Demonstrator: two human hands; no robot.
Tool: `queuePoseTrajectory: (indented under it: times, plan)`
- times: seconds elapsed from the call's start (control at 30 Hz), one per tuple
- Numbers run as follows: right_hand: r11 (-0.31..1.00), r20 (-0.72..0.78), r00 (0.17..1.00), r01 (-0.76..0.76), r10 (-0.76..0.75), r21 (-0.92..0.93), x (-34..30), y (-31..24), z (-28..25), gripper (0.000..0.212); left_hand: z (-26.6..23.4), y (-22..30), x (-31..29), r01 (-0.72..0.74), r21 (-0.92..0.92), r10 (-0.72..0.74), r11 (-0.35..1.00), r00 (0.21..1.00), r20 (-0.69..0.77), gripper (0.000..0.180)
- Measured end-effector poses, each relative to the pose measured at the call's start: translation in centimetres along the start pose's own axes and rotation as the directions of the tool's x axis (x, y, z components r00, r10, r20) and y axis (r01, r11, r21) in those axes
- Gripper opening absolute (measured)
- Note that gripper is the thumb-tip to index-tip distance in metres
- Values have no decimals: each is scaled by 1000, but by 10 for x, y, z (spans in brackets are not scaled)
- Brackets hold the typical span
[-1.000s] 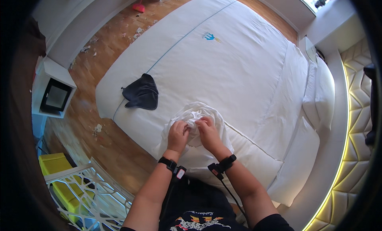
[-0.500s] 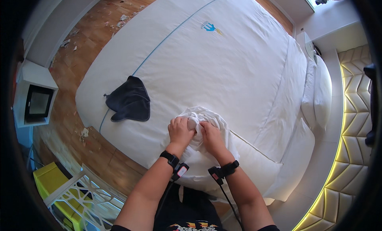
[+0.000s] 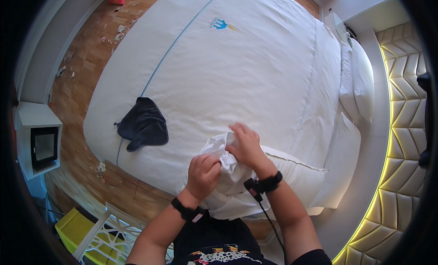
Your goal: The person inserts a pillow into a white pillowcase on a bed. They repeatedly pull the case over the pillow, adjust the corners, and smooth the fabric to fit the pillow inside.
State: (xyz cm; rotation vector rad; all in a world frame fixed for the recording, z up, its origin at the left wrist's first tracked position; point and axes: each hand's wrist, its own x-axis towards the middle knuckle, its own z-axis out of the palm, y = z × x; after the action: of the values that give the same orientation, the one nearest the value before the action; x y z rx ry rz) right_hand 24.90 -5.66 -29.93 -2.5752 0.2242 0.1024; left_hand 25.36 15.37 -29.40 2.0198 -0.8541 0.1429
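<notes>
Cloth (clock centre, 12 o'clock pointing away from the person): the white cloth [image 3: 232, 174] is lying bunched at the 6 o'clock edge of the white bed [image 3: 237, 73], between both hands.
Left hand [image 3: 204, 176]: is sitting at 8 o'clock; fingers are curling together, clamping a fold of the cloth.
Right hand [image 3: 248, 148]: is sitting at 1 o'clock, touching the cloth; thumb and fingers are standing apart, fingertips blurring.
Wrists: each is wearing a black strap [image 3: 272, 182].
Mitt [image 3: 145, 123]: is lying dark grey and flat on the bed at 10 o'clock, covering part of a blue stripe [image 3: 169, 48].
Pillow [image 3: 336, 173]: is resting at 3 o'clock, near the padded panel [image 3: 404, 151].
Floor [image 3: 86, 82]: is showing scraps [image 3: 120, 33] at 11 o'clock.
Cabinet [image 3: 39, 114]: is standing at 9 o'clock.
</notes>
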Motion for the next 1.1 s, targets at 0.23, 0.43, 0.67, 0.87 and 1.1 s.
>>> queuePoseTrajectory:
  times: [0.23, 0.43, 0.67, 0.87, 1.1]
  plan:
    - [986, 291, 951, 66, -109, 154, -20, -13, -33, 28, -58, 64, -30, -126, 64, 126, 990, 992, 3, 24]
    - [999, 330, 942, -49, 53, -22, -42, 20, -44, 35, -53, 112, -46, 52, -14, -52, 999, 998, 22, 24]
    - [979, 331, 921, -197, 206, -60, -126, 26, -102, 47, -47, 151, -46, 199, -81, -208, 977, 971, -117, 31]
    - [926, 40, 942, -334, 333, 176, -189, 88, -127, 29, -66, 194, -36, 60, 100, -48, 993, 992, -120, 30]
    - [918, -191, 930, 350, -315, 187, -216, 21, -173, 64, -56, 228, -39, -24, 142, 37, 990, 995, -90, 28]
